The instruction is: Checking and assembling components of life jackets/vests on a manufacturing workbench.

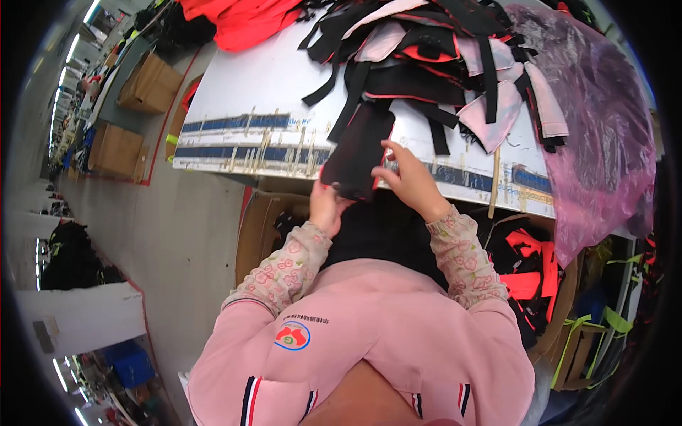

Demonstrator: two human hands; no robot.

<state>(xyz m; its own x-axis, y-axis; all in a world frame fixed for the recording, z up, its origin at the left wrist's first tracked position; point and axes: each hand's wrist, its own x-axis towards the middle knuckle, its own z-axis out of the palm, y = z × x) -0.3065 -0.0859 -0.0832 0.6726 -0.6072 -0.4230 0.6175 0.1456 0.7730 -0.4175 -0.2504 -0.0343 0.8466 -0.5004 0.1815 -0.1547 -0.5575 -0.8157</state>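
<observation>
A black fabric piece (pixel 361 150) with thin red edging lies over the near edge of the white table (pixel 234 92), its near end hanging past it. At its lower left corner, my left hand (pixel 327 210) is closed on the cloth, with some fingers hidden beneath. My right hand (pixel 410 183) is beside the right edge of the same piece, thumb and forefinger spread apart, the thumb tip touching or just over the cloth. Beyond my hands rises a heap of black fabric pieces (pixel 415 79) with straps, red edging and pale pink panels.
Bright red cloth (pixel 238 21) lies at the table's far left. A translucent pink plastic sheet (pixel 593 135) drapes over the right side. Below the table edge, a cardboard box (pixel 256 227) stands left, and red and black scraps (pixel 529 273) lie right. More cartons (pixel 117 150) stand leftward.
</observation>
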